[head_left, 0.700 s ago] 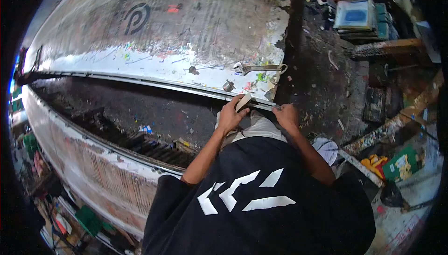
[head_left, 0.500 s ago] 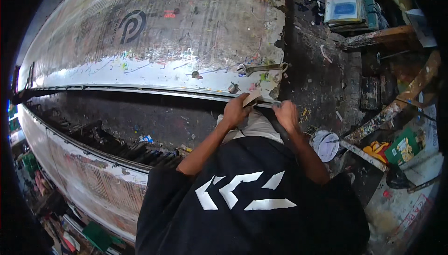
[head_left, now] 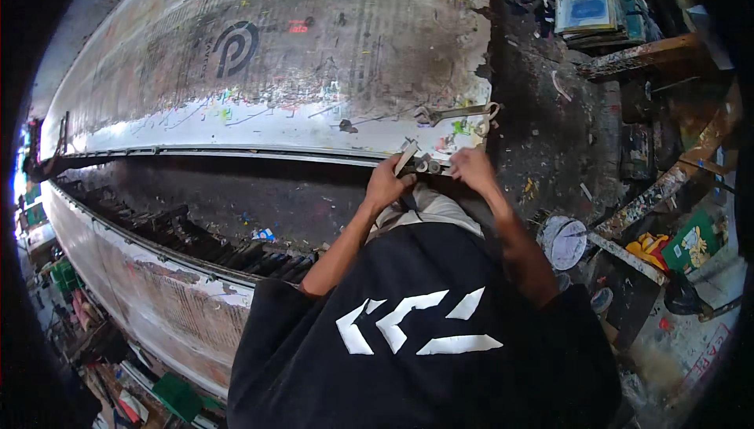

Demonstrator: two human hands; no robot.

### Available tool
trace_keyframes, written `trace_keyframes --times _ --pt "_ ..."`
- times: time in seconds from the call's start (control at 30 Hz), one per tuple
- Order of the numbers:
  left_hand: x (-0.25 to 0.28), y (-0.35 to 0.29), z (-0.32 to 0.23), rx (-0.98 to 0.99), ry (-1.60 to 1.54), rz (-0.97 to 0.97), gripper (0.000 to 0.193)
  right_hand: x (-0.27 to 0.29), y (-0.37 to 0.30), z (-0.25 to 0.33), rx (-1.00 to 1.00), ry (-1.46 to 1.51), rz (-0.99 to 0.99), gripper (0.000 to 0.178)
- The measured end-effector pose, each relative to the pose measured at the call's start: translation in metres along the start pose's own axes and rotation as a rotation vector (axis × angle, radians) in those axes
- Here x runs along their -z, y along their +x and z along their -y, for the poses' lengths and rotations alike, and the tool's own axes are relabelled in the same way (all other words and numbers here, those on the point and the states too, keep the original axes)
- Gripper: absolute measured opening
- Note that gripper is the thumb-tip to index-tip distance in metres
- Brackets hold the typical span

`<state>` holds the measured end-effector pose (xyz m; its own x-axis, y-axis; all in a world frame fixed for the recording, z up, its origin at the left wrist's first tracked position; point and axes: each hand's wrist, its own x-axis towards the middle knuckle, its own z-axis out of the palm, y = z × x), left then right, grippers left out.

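At the near edge of a long, paint-stained table [head_left: 275, 130], my left hand [head_left: 386, 185] grips a light, flat metal-looking piece [head_left: 406, 159] that sticks up from its fingers. Small round metal parts [head_left: 428, 165] sit beside it, close to the table's corner. My right hand [head_left: 473, 168] is just right of these parts, its fingers curled together at the corner; whatever they hold is hidden. Beyond both hands a wrench [head_left: 455, 113] lies on the tabletop, near its right end. A metal rail [head_left: 259, 155] runs along the near edge.
A second long table [head_left: 149, 272] stands at the left, across a dark gap. On the right are a white bucket [head_left: 564, 242], a paint-spattered wooden beam [head_left: 640, 58] and a stack of framed screens [head_left: 587, 9]. Scraps litter the floor [head_left: 542, 138].
My right hand has lifted off the rail and moved slightly left. The piece in my left hand now stands steeper, and round metal parts show beside it. The view has shifted slightly.
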<state>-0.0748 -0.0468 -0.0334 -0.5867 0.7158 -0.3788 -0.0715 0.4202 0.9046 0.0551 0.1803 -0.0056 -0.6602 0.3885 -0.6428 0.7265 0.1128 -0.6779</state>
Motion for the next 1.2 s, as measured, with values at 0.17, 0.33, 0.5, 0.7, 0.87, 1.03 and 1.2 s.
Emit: trace_keyframes --times 0.17,0.33,0.5,0.7,0.87,1.03,1.2 --pt "0.028 -0.02 -0.022 0.133 0.018 -0.199 0.036 -0.014 0.04 0.056 0.775 -0.558 -0.09 0.029" --pt "0.041 -0.028 -0.042 0.116 0.042 -0.477 0.031 -0.026 0.058 0.08 0.724 -0.801 0.22 0.04" --pt "0.042 -0.03 -0.082 0.091 0.119 -0.522 0.03 0.019 0.041 0.035 0.788 -0.429 -0.02 0.044" --pt "0.02 -0.009 -0.077 0.016 0.289 -0.257 0.039 0.074 -0.024 -0.033 0.163 0.344 -0.242 0.037" --pt "-0.014 0.013 -0.089 -0.097 0.435 -0.008 0.044 0.059 -0.04 -0.103 0.166 0.38 -0.499 0.04" --pt "-0.026 0.022 -0.074 -0.194 0.658 0.156 0.047 0.036 -0.046 -0.098 0.112 0.327 -0.485 0.04" --pt "-0.028 0.021 -0.069 -0.211 0.683 0.169 0.046 0.042 -0.061 -0.086 0.2 -0.043 -0.532 0.039"
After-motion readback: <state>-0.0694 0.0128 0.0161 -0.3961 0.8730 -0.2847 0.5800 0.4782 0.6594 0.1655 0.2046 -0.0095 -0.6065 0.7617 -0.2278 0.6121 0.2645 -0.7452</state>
